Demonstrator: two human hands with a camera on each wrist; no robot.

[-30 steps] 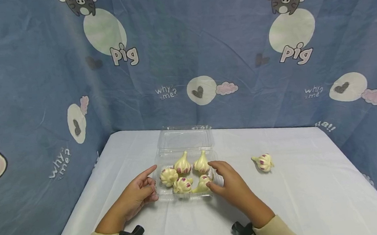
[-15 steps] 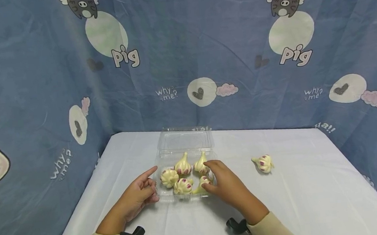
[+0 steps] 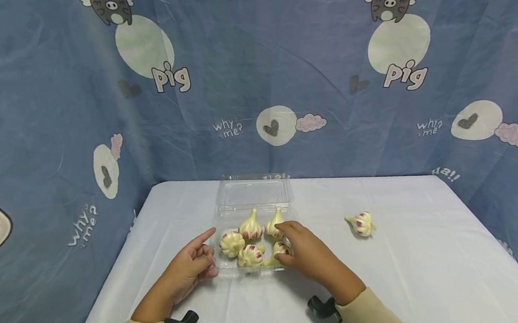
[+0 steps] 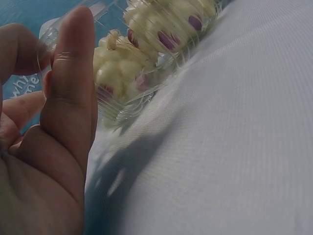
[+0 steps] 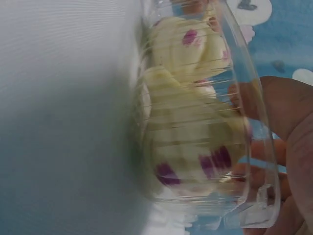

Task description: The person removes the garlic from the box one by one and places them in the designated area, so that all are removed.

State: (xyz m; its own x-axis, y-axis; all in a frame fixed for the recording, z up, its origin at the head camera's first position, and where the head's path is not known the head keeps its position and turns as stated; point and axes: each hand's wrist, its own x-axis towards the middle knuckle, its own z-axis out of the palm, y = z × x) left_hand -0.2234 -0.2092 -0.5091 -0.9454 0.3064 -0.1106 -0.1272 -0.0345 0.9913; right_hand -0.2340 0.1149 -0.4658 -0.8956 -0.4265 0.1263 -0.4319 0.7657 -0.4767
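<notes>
A clear plastic clamshell box point(image 3: 229, 264) lies with its lid folded back, holding several garlic bulbs, among them a left bulb point(image 3: 232, 244), a front middle bulb point(image 3: 251, 256) and a back right bulb point(image 3: 273, 227). My left hand point(image 3: 187, 269) holds the box's left edge, its index finger stretched out; the left wrist view has the plastic rim between its digits. From the right, my right hand point(image 3: 309, 253) reaches over the rim, thumb and fingers apart, tips by the back right bulb and the front right bulb point(image 5: 190, 152). Its other fingers are mostly hidden in the head view.
Another garlic bulb point(image 3: 362, 224) lies on the white tablecloth point(image 3: 421, 260), right of the box. The see-through lid point(image 3: 254, 192) extends toward the back edge of the table. Blue patterned cloth point(image 3: 311, 29) hangs behind and on the left.
My right hand has moved a little left, farther over the box's right side and its bulbs. The left hand and the loose garlic bulb have stayed put.
</notes>
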